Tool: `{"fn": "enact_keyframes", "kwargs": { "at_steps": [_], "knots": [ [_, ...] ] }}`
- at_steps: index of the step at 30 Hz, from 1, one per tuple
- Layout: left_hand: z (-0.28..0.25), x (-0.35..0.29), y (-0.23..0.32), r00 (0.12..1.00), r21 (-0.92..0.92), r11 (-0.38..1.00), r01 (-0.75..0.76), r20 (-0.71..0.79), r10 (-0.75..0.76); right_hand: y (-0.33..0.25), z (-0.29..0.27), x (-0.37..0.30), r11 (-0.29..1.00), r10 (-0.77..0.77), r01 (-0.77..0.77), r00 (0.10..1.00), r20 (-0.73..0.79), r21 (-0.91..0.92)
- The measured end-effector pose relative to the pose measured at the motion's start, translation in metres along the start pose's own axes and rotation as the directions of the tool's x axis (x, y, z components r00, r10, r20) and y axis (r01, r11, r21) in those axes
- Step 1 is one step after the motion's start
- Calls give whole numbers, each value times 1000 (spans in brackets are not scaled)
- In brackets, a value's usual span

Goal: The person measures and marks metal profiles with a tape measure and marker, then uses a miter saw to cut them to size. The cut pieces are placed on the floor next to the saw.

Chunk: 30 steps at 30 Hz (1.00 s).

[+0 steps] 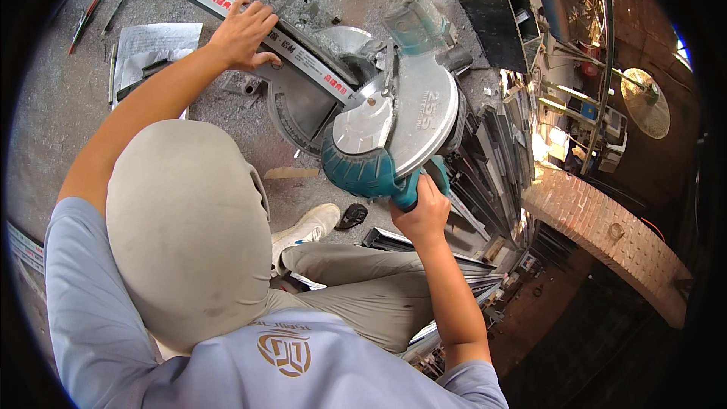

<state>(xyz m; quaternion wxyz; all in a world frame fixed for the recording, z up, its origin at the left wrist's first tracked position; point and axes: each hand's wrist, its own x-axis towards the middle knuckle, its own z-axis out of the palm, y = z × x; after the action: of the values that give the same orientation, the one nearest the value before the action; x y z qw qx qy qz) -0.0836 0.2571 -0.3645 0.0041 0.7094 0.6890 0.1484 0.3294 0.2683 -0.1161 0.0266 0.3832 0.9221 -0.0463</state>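
A long metal profile with a white printed film point(308, 65) runs from the upper left into a miter saw point(425, 117) with a silver guard and teal body. My left hand point(244, 35) is closed over the profile, fingers across its top and thumb on the near side, left of the blade guard. My right hand point(424, 208) wraps round the saw's teal handle point(407, 191) at the near side. The guard hides the blade and the profile's right end. Under the profile shows the saw's grey round base point(295, 110).
A written paper sheet point(160, 36) lies at the left with dark offcuts on it, beside pens point(85, 19). Several long dark profiles point(496, 148) are piled at the right, near a brick ledge point(606, 231). My bent knee point(185, 227) rises close below my left arm.
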Motion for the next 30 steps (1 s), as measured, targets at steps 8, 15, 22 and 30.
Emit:
{"fn": "enact_keyframes", "kwargs": {
  "at_steps": [8,15,22,30],
  "knots": [
    [-3,2,2,996,5,1000,22,92,-23,0,3,-3,1000,4,-4,1000,13,0],
    [0,-1,2,997,1,1000,25,76,-25,-1,0,-1,998,49,-49,999,21,25],
    [-2,1,2,999,-12,1000,20,43,-19,-2,-1,0,1000,18,-19,1000,-19,-2],
    [-5,0,2,998,-35,999,24,62,-22,-4,0,0,1000,18,-18,1000,-25,-4]
  ]
}}
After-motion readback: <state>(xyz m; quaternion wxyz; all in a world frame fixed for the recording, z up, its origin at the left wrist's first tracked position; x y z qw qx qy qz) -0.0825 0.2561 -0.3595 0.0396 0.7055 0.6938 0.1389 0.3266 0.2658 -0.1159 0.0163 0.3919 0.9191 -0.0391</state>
